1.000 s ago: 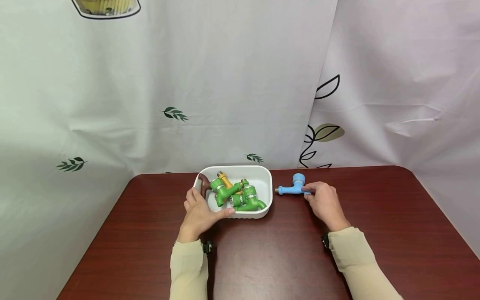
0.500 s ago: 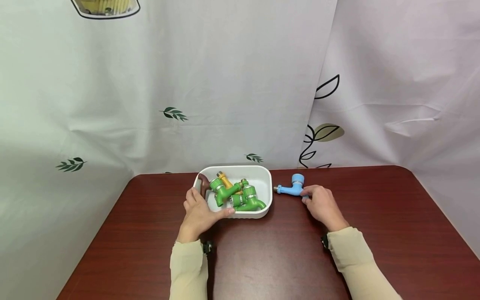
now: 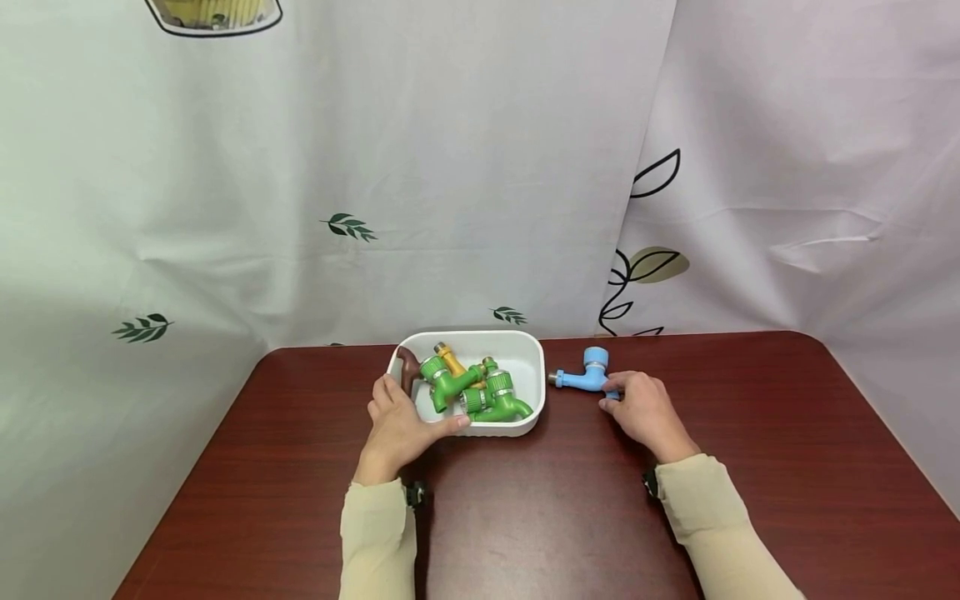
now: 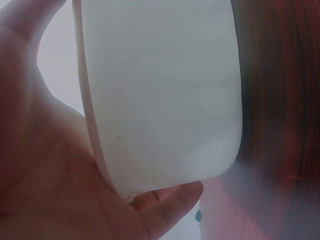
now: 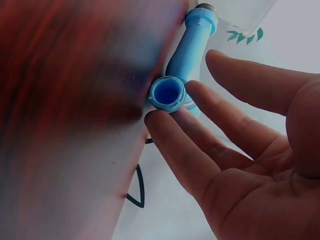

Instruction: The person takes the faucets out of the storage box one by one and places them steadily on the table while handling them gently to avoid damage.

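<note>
A white plastic tub (image 3: 532,375) stands on the table. My left hand (image 3: 397,433) holds its near left corner, thumb over the front rim and fingers along the left side. The left wrist view shows the tub's outer wall (image 4: 165,100) against the palm. To the tub's right lies a light blue tap (image 3: 577,381), its threaded end towards the tub. My right hand (image 3: 645,412) touches the spout with its fingertips. In the right wrist view the tap's open spout (image 5: 167,94) meets the fingers, while the thumb (image 5: 250,80) stands apart from it.
Inside the tub lie green taps (image 3: 450,385), a yellow tap (image 3: 450,358) partly covered by them, and a brown piece (image 3: 407,369) at the left wall. A pale curtain (image 3: 465,167) with leaf prints hangs behind the dark red wooden table (image 3: 510,517).
The blue tap has shifted slightly left and turned a little with my right hand, then stayed put. My right thumb has moved off the spout. The left hand and tub have not moved.
</note>
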`<state>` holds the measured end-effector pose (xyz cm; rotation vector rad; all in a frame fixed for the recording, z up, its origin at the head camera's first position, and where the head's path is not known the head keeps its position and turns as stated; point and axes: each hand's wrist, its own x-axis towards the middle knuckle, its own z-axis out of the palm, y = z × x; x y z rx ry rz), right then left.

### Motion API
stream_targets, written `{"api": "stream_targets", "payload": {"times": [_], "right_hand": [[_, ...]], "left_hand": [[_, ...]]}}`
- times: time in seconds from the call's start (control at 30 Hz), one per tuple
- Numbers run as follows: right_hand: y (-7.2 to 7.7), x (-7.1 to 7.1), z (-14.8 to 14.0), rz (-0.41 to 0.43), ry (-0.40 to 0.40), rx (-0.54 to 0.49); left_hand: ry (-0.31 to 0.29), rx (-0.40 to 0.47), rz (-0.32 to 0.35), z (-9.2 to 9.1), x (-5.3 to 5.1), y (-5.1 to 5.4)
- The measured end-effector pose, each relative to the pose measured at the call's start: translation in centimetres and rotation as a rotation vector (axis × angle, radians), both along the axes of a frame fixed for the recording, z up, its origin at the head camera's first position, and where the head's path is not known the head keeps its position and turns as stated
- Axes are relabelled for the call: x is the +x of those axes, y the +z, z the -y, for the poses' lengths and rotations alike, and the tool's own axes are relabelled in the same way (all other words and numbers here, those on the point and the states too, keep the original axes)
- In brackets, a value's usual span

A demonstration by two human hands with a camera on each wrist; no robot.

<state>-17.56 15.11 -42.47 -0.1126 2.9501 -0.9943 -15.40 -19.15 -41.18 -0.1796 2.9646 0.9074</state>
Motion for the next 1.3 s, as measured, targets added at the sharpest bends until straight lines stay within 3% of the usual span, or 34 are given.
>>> {"api": "stream_targets", "payload": {"times": [0.37,1.07,1.3], "right_hand": [[0.3,0.3,-0.1,-0.086,0.009,-0.014],[0.8,0.5,0.4,-0.12,-0.01,-0.045],[1.1,0.8,1.3,-0.203,-0.02,-0.083]], "left_hand": [[0.001,0.004,0.01,-0.1,0.0,0.2],[-0.004,-0.003,0.001,-0.1,-0.1,0.1],[-0.002,0.0,0.011,0.0,0.0,0.1]]}}
